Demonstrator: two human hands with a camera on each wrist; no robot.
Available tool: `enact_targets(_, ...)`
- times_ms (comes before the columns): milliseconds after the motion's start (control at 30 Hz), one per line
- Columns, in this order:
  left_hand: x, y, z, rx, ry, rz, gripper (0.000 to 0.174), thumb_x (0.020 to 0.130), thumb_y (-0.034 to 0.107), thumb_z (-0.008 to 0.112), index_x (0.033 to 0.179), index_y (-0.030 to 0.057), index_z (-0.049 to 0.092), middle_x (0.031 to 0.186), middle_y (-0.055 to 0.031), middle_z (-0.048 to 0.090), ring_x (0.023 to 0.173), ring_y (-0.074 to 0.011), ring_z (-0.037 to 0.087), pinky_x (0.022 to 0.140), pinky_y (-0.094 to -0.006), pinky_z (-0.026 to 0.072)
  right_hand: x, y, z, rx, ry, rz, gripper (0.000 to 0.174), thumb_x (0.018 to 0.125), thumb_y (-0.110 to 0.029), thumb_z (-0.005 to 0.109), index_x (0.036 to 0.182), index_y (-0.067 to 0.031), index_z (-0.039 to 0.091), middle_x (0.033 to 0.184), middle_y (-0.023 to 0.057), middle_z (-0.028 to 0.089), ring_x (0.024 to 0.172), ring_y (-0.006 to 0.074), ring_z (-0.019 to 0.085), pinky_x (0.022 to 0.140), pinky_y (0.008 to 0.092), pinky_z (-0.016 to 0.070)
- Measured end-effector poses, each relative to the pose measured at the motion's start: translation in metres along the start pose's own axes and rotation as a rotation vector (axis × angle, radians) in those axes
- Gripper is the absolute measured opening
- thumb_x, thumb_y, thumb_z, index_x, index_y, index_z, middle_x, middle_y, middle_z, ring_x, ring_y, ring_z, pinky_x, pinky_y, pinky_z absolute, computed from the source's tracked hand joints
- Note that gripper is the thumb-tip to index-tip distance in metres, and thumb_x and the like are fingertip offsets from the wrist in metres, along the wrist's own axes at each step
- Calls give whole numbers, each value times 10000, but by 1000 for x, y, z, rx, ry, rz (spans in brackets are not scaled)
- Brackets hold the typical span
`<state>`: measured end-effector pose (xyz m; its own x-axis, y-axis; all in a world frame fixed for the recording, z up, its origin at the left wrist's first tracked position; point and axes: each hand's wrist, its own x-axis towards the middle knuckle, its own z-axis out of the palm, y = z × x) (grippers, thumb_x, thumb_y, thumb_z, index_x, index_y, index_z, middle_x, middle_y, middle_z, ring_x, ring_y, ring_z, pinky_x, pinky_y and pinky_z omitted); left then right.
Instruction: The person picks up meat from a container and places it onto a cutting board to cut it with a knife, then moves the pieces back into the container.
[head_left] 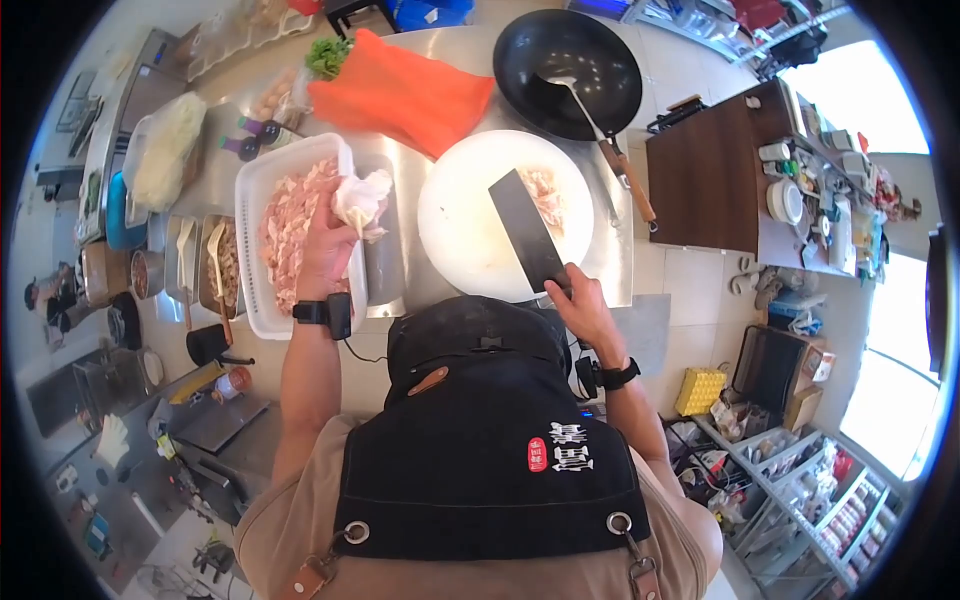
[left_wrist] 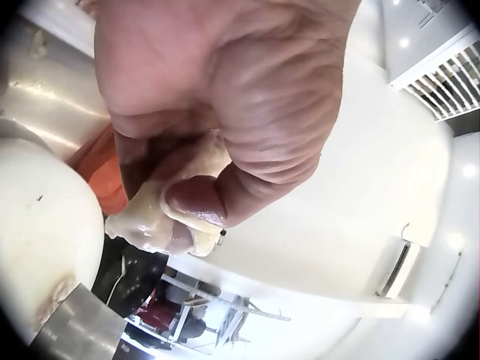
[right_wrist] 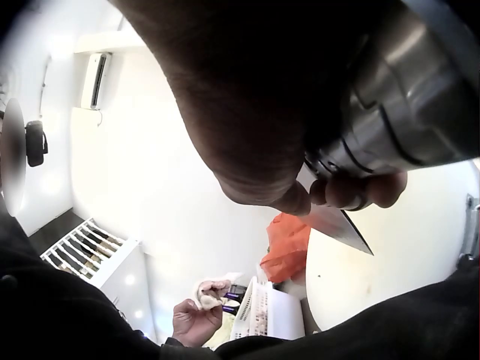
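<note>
My left hand (head_left: pixel 328 248) pinches a pale, skin-on piece of raw chicken (head_left: pixel 362 200) between thumb and fingers, over the right side of a white plastic basket (head_left: pixel 245 235). Pink cut chicken meat (head_left: pixel 285 215) fills that basket. In the left wrist view, wet skin of the chicken piece (left_wrist: pixel 146 225) hangs past the thumb. My right hand (head_left: pixel 585 308) grips the handle of a cleaver (head_left: pixel 522 222), whose wide blade lies across the round white cutting board (head_left: pixel 450 215). Beside the blade, a small heap of cut chicken (head_left: pixel 543 190) sits on the board.
Behind the board stands a black wok (head_left: pixel 520 50) with a metal spatula (head_left: pixel 590 115) in it. An orange-red bag (head_left: pixel 400 95) lies at the back, near purple-capped bottles (head_left: pixel 262 132) and eggs (head_left: pixel 280 95). Metal containers with utensils (head_left: pixel 215 265) stand left of the basket.
</note>
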<state>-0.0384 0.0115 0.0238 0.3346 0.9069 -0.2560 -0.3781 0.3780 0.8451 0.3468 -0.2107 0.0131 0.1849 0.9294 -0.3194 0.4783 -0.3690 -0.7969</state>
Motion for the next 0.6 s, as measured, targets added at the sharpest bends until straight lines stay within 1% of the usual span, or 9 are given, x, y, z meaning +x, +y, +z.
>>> enact_targets(100, 8, -13, 25, 31, -79, -43, 916, 696, -222, 556, 1557, 70, 437, 1475, -153, 575, 1333, -350, 627, 1070, -470, 591, -9, 6, 0, 0, 38, -7, 311, 998, -234, 709, 980, 14, 523, 737, 289, 640, 722, 520, 622, 621, 543, 459)
enact_targets(133, 14, -30, 13, 39, -50, -61, 803, 701, -222, 555, 1453, 57, 524, 1393, -149, 625, 1282, -341, 667, 1045, -452, 605, -12, 9, 0, 6, 52, 7, 311, 998, -234, 709, 980, 14, 523, 737, 289, 640, 722, 520, 622, 621, 543, 459)
enact_targets(233, 19, -41, 12, 147, -188, -146, 586, 753, -199, 612, 1283, 50, 603, 1280, -130, 674, 1199, -318, 713, 992, -422, 629, -19, 15, 5, -15, 117, -23, 300, 994, -226, 705, 981, 15, 525, 753, 298, 644, 758, 542, 618, 635, 563, 461)
enact_targets(267, 20, -42, 16, 156, -204, -162, 586, 753, -199, 612, 1283, 50, 603, 1280, -130, 674, 1199, -318, 713, 992, -422, 629, -20, 16, 5, -12, 101, 6, 296, 993, -224, 703, 987, 14, 527, 758, 302, 646, 771, 547, 620, 642, 573, 462)
enact_targets(333, 23, -47, 27, 166, -68, -282, 399, 804, -151, 695, 1133, 60, 612, 1157, -95, 709, 1101, -260, 738, 912, -376, 644, -22, 17, 5, -6, 96, 44, 292, 993, -222, 701, 993, 13, 528, 763, 305, 647, 784, 551, 623, 649, 582, 462)
enact_targets(367, 26, -53, 27, 169, -77, -289, 399, 804, -151, 695, 1133, 60, 612, 1157, -95, 709, 1101, -260, 738, 912, -376, 644, -23, 15, 6, -5, 85, 62, 294, 994, -228, 700, 1003, 13, 531, 764, 308, 649, 786, 552, 625, 654, 584, 466)
enact_targets(433, 35, -68, 24, 389, -52, -177, 355, 827, -89, 771, 1092, 71, 599, 1098, -69, 716, 981, -203, 738, 854, -335, 632, -23, 15, 7, -5, 77, 78, 297, 996, -233, 699, 1014, 13, 534, 766, 310, 651, 788, 553, 627, 659, 586, 470)
enact_targets(500, 41, -71, 36, 474, -109, -100, 383, 802, -93, 783, 1093, 76, 599, 1083, -52, 711, 961, -174, 725, 831, -316, 621, -22, 17, 11, -30, 76, 94, 295, 993, -203, 721, 1012, 35, 549, 861, 292, 716, 837, 504, 697, 679, 493, 538)
enact_targets(600, 57, -74, 55, 679, -208, 18, 403, 767, -95, 773, 1090, 80, 607, 1077, -34, 705, 939, -160, 713, 811, -292, 598, -20, 11, 8, -15, 53, 106, 295, 996, -206, 716, 1009, 38, 551, 881, 297, 723, 844, 507, 698, 689, 500, 541)
